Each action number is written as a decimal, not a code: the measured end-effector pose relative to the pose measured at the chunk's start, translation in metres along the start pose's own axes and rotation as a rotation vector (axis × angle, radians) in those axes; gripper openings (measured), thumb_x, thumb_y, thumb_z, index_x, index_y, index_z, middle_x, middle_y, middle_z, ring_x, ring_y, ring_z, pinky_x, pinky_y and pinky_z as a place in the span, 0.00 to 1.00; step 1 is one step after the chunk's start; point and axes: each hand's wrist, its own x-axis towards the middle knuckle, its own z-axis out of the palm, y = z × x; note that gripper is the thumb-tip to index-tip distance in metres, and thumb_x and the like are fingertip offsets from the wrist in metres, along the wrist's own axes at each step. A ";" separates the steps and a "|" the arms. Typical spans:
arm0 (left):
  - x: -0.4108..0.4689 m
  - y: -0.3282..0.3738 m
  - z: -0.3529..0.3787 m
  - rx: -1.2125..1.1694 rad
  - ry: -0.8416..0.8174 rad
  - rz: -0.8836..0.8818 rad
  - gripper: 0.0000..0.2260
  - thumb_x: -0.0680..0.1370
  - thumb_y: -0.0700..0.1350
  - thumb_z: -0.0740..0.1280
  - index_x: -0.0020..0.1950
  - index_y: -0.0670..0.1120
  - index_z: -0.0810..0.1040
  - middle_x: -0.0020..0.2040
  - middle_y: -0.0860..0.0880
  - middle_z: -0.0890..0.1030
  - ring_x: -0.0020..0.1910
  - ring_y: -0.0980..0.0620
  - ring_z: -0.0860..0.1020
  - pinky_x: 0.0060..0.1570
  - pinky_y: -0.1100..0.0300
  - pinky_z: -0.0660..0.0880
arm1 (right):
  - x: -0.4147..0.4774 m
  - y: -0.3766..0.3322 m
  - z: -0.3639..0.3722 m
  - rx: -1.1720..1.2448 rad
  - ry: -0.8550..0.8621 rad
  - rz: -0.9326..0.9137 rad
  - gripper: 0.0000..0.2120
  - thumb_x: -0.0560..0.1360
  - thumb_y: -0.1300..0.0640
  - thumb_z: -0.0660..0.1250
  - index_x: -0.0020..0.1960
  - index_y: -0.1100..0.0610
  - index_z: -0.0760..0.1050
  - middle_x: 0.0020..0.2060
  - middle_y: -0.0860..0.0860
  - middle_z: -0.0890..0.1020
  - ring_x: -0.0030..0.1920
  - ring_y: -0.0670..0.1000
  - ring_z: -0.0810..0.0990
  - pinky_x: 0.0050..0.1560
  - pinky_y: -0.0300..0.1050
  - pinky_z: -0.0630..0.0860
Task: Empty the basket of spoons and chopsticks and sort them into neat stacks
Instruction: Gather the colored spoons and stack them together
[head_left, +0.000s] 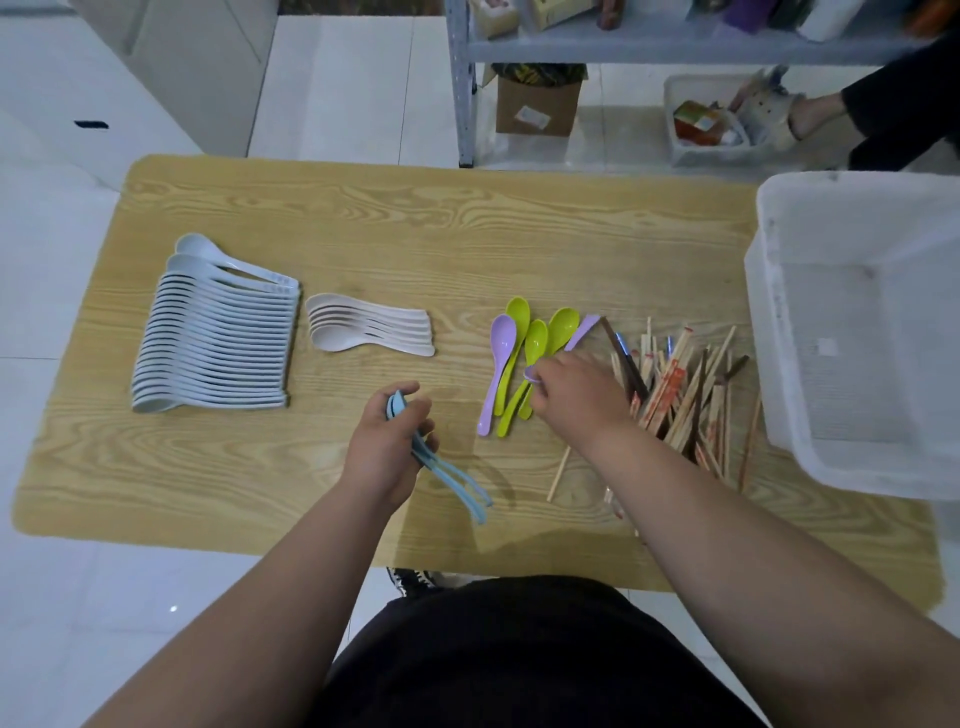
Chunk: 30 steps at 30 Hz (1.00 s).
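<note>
My left hand (387, 447) grips a few blue spoons (452, 475), their handles pointing toward me. My right hand (576, 397) is shut on a purple spoon (582, 332), whose handle sticks out away from me, over the loose mix of green spoons (535, 343) and another purple spoon (498, 364). A jumbled heap of wooden chopsticks (685, 395) lies right of that hand. At the left a long row of nested pale blue-white spoons (218, 338) lies flat, with a small stack of cream spoons (363, 327) beside it. The white basket (779, 332) stands tipped at the table's right edge.
The wooden table (415, 228) stands on white floor tiles. Behind it a metal shelf (649, 47), a cardboard box (537, 104) and a small white bin (711, 122). Another person's foot in a slipper (779, 111) is at the far right.
</note>
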 end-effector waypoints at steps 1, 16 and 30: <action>0.000 0.001 -0.001 -0.009 -0.019 0.000 0.09 0.80 0.36 0.67 0.58 0.46 0.76 0.40 0.47 0.73 0.36 0.50 0.73 0.41 0.53 0.73 | -0.003 -0.007 -0.005 0.015 0.027 -0.006 0.12 0.77 0.52 0.60 0.53 0.53 0.81 0.48 0.54 0.83 0.52 0.61 0.80 0.46 0.53 0.76; -0.009 0.025 -0.009 0.191 -0.415 0.017 0.12 0.81 0.36 0.66 0.63 0.45 0.76 0.51 0.42 0.83 0.46 0.46 0.82 0.45 0.55 0.80 | -0.031 -0.119 -0.026 1.345 -0.204 0.518 0.04 0.80 0.58 0.69 0.48 0.57 0.81 0.42 0.57 0.85 0.42 0.54 0.84 0.46 0.46 0.83; 0.011 0.020 -0.031 0.211 -0.228 -0.043 0.13 0.84 0.39 0.62 0.68 0.47 0.75 0.57 0.42 0.79 0.51 0.41 0.83 0.52 0.49 0.81 | -0.003 -0.087 -0.006 0.668 -0.075 0.528 0.08 0.78 0.56 0.65 0.54 0.56 0.80 0.42 0.50 0.82 0.43 0.53 0.82 0.41 0.45 0.74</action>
